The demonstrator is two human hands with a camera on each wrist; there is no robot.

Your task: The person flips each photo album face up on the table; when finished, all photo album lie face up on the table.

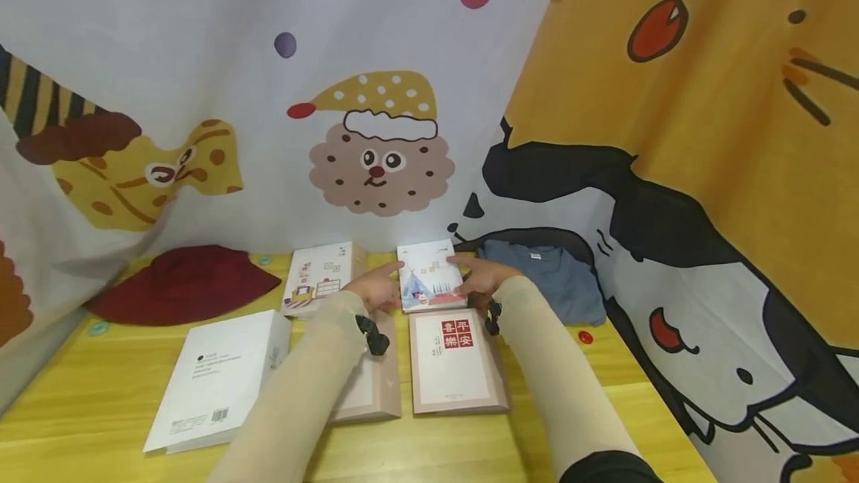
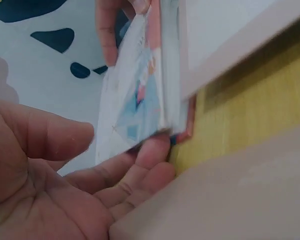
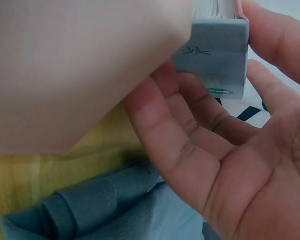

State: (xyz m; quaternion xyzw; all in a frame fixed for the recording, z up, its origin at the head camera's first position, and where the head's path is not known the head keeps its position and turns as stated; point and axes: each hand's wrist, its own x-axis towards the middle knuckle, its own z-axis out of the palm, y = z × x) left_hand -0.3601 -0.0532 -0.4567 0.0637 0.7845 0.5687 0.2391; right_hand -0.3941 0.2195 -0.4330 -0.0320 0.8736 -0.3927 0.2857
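Tent-cover book: likely stiff, slick; hold by both sides; right hand pinches spine, left hand relaxed, touching book

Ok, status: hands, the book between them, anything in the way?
Left hand at left edge of book; right hand at right edge. Illustrated cover up. Possible obstacle: another book close in front.

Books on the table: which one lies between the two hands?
The back-row book with the blue tent-like picture; only this one has the left hand at one side and the right hand at the other.
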